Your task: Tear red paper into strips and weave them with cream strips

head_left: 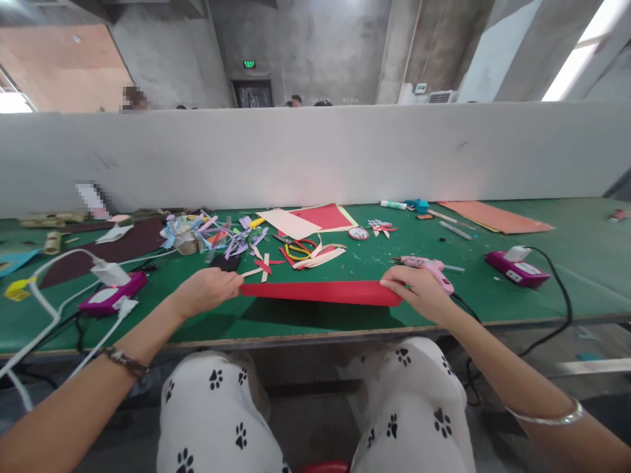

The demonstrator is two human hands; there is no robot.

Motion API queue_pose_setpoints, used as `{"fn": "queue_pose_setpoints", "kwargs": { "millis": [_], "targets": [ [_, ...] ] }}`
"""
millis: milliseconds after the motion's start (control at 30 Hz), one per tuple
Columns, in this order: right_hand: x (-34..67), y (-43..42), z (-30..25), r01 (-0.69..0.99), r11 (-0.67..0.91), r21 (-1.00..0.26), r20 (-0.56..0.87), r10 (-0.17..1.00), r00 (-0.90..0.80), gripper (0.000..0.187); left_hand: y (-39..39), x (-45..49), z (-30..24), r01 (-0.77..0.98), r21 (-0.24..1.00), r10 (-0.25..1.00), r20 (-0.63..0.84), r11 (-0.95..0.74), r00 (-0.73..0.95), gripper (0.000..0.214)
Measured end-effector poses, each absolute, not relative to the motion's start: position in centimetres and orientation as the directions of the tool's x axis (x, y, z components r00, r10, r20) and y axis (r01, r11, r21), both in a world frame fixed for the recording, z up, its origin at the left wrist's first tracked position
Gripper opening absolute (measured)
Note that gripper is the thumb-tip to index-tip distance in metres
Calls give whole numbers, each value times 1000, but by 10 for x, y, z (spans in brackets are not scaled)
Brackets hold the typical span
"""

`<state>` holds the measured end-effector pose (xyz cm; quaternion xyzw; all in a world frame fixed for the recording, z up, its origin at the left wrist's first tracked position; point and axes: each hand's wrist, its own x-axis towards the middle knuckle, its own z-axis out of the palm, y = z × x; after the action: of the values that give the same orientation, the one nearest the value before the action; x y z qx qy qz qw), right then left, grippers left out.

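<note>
A sheet of red paper (320, 292) is stretched between my two hands, just above the table's near edge. My left hand (213, 290) pinches its left end. At the other end my right hand (417, 289) grips it between thumb and fingers. Beyond the sheet lie yellow-handled scissors (296, 252) among cut cream and red paper strips (323, 257). A pink hot glue gun (428, 266) rests right behind my right hand. Near my left hand is a small dark object (225, 263).
Purple power strips (113, 293) (517, 269) with cables sit at both sides. Ribbon scraps (241, 240) lie at centre left. Red and cream sheets (323, 217), a glue stick (393, 205) and orange paper (493, 217) lie toward the white partition (315, 154).
</note>
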<state>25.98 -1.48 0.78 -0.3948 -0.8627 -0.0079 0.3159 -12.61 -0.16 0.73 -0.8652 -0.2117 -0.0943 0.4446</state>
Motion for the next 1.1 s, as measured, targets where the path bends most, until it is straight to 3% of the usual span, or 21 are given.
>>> {"fn": "queue_pose_setpoints", "kwargs": {
  "millis": [133, 233, 400, 600, 767, 933, 1100],
  "targets": [
    [265, -15, 8, 707, 678, -203, 595, 659, -461, 34, -5, -140, 15, 575, -718, 353, 459, -393, 815, 42],
    [257, -16, 5, 664, 734, -140, 614, 591, -523, 34, -14, -110, 19, 718, -523, 369, 623, -459, 689, 31],
    [244, -15, 3, 604, 796, -50, 653, 484, -583, 31, -30, -39, 18, 590, -359, 412, 460, -723, 786, 24],
    [239, -20, 9, 635, 765, 107, 619, 448, -645, 24, -29, -17, 8, 601, -299, 442, 458, -741, 772, 35],
    [198, -31, 9, 583, 745, 325, 566, 341, -750, 26, -31, -1, 9, 528, -324, 334, 496, -785, 801, 42],
    [176, -29, 6, 544, 764, 347, 609, 257, -750, 27, -32, 6, 12, 504, -333, 284, 531, -797, 799, 47],
    [191, -22, 10, 553, 750, 363, 615, 252, -747, 27, -30, -5, 14, 529, -330, 284, 568, -782, 773, 47]
  ]
}}
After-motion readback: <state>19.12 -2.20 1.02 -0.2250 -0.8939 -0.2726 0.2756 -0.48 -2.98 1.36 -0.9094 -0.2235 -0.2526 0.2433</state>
